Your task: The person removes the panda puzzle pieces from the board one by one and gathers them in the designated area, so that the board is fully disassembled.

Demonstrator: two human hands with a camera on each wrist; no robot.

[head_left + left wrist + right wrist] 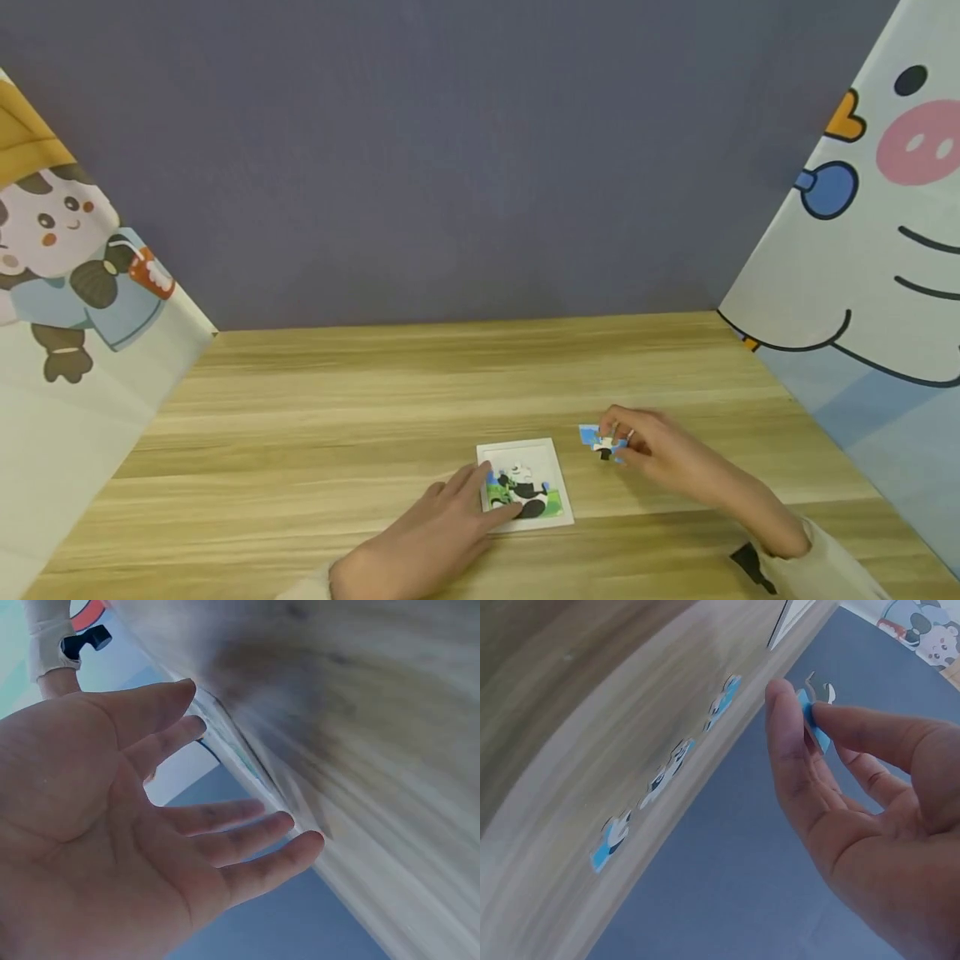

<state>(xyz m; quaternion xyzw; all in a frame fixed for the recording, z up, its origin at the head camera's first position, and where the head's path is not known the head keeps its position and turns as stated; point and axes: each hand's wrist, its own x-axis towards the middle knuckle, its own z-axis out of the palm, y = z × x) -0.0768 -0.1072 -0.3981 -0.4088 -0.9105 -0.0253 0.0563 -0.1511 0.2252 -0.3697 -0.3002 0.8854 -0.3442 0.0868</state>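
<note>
A white puzzle tray (517,447) lies on the table, with part of a panda picture (534,493) fitted in its lower area. My left hand (442,533) rests on the tray's left side, its fingers extended; in the left wrist view the palm and fingers look relaxed. To the tray's right, my right hand (654,450) is over some loose puzzle pieces (589,435). Between thumb and index finger, that hand pinches a blue-edged puzzle piece (820,738). Several loose pieces with blue, black and white print lie on the wood below it in the right wrist view.
The wood-grain table (337,400) meets a dark grey panel (450,167) at the back. Printed cartoon panels stand at the left (112,358) and right (862,317). A black object (750,567) shows at the right sleeve.
</note>
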